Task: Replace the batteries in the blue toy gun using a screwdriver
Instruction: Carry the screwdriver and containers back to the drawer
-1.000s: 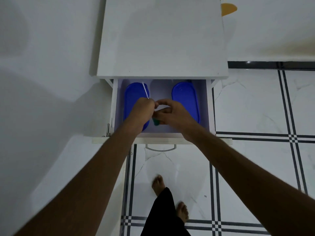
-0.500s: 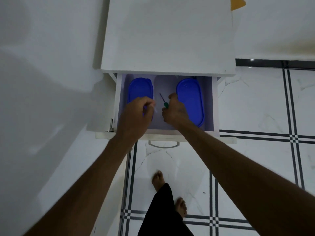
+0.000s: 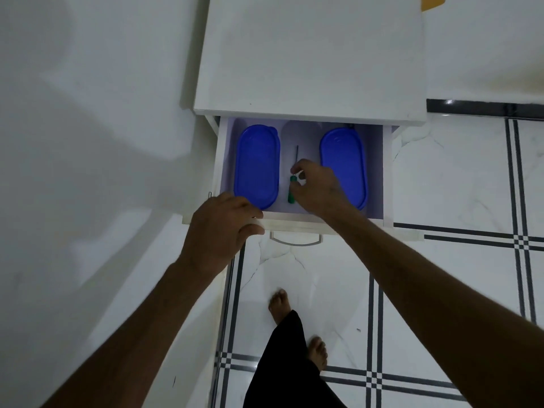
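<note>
I take the open drawer [image 3: 387,172] of the white cabinet [image 3: 312,54] as my reference point.

1. Screwdriver [image 3: 292,187]: it lies inside the drawer, on the drawer floor in the gap between the two blue lidded containers. Its green handle points toward the drawer front; its thin dark shaft points toward the cabinet.

2. Right hand [image 3: 316,188]: it reaches into the drawer over the front panel. I see its thumb and fingers curled around the green handle, pinching it near where the shaft begins. The hand partly overlaps the near-left edge of the right blue container [image 3: 343,160].

3. Left hand [image 3: 219,228]: it sits on the left end of the drawer front. Its fingers are curled over the top edge of the front panel, with the fingertips on the inner side, so it grips the panel. It is just in front of the near end of the left blue container [image 3: 256,163].

4. Containers: both lie flat in the drawer with lids on, one along the left wall and one toward the right wall.

5. Drawer handle [image 3: 295,240]: a metal pull on the outer face of the drawer front, just right of the left hand.

6. The blue toy gun and the batteries do not appear in my view.

7. Below the drawer front: the person's bare feet [image 3: 279,306] and a dark garment, on white floor tiles with dark lines.
</note>
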Available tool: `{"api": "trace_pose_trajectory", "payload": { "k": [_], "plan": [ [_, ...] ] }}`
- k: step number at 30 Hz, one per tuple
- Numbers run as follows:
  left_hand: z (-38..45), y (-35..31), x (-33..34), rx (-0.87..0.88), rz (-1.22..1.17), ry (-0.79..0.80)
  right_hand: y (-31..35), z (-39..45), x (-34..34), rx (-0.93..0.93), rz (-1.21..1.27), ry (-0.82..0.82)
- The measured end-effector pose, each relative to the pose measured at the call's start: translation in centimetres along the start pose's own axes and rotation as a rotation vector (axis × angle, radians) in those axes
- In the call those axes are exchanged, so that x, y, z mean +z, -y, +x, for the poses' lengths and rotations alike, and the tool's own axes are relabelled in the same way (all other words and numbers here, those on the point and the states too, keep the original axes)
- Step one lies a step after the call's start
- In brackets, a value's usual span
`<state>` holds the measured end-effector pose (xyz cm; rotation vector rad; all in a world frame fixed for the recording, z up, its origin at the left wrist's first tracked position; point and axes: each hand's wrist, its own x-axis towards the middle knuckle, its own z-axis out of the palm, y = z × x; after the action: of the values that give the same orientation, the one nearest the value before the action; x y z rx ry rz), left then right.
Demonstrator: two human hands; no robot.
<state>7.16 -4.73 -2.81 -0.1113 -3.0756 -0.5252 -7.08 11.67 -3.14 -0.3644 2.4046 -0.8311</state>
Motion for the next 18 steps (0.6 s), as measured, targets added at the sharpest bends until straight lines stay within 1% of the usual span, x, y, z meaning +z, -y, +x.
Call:
{"api": "trace_pose_trajectory", "payload": {
  "k": [2,3,6,8,11,12,15,18],
  "plan": [
    [0.1,-0.4,-0.2,-0.020,0.046,-0.025,-0.3,-2.2,-1.0,-0.121,-0.025,-0.013],
    [0.5,-0.8,-0.5,-0.034,0.078,-0.042,-0.8,-3.3,-1.7,-0.176,-0.091,0.004],
    [2.1,-1.3,-1.6,-0.083,0.154,-0.058,-3.0,-5.5,-3.6,-0.313,-0.483,0.081],
    [3.4,-1.1,-1.9,-0.079,0.169,-0.061,-4.5,-5.2,-4.6,-0.394,-0.687,0.021],
    [5.7,-0.4,-2.1,-0.074,0.178,-0.061,-4.7,-2.5,-5.9,-0.465,-0.792,-0.135],
    [6.6,-0.1,-2.1,-0.073,0.194,-0.053,-4.5,-1.3,-6.4,-0.472,-0.823,-0.165],
    [9.3,1.3,-2.3,-0.063,0.268,-0.012,-3.7,1.5,-7.7,-0.488,-0.912,-0.189],
    [11.3,2.4,-2.3,-0.039,0.306,-0.003,-4.0,3.4,-8.3,-0.495,-0.923,-0.238]
  ]
}}
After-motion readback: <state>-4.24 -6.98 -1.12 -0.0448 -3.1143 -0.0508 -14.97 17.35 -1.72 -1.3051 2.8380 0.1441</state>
